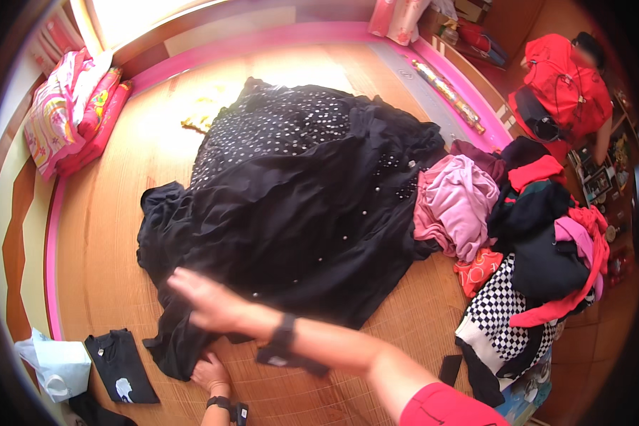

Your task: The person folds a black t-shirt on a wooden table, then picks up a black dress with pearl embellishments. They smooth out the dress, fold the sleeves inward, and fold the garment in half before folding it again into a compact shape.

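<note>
A large black garment [263, 220] lies spread on the woven mat, with small pearl-like buttons down it. White-dotted black fabric [284, 128] shows at its far side. My right hand [204, 295] reaches across over the garment's near left part, fingers stretched out and a little blurred, holding nothing that I can see. Below it, my left hand [211, 373] rests at the end of the black sleeve [174, 344], palm down, fingers laid out against the cloth edge. Both wrists wear black bands.
A folded black T-shirt [123, 369] and a pale blue bag [57, 366] lie at the near left. Heaped clothes [539, 241] fill the right side, with a pink garment [458, 202] beside them. Bright bedding [78, 117] sits far left. A person in red [564, 85] appears far right.
</note>
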The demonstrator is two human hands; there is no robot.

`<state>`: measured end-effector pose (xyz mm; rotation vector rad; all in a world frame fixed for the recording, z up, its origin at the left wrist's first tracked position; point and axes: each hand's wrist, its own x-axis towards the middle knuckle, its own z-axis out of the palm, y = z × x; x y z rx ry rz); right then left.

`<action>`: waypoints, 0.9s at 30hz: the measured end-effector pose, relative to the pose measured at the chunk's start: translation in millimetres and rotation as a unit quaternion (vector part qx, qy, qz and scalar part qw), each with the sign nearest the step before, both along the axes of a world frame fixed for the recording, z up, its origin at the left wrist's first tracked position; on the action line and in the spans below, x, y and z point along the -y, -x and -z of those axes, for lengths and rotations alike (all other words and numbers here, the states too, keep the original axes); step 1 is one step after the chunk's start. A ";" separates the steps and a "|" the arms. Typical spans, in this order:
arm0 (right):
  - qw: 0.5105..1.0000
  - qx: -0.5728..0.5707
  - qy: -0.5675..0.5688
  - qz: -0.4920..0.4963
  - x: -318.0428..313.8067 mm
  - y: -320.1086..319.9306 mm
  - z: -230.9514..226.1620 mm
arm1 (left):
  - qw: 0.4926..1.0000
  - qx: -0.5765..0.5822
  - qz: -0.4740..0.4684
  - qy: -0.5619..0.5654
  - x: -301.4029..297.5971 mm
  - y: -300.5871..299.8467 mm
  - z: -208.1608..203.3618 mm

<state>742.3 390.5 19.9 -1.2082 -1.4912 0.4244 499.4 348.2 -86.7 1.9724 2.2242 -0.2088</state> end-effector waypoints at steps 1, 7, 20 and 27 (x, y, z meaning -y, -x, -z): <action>0.999 0.010 -0.022 0.032 11.4 -31.1 -13.5 | 1.000 0.012 0.003 -0.004 5.2 -16.8 -24.1; 0.815 0.192 0.108 0.536 121.0 -206.7 7.2 | 0.984 0.024 0.066 -0.161 11.8 -5.9 -8.3; 0.799 0.181 0.404 0.406 108.1 -185.4 82.0 | 0.989 0.029 0.064 -0.132 12.6 -6.9 -17.2; 0.941 -0.029 0.259 0.217 81.6 -43.9 103.1 | 0.990 0.033 0.075 -0.118 15.2 -16.8 -29.5</action>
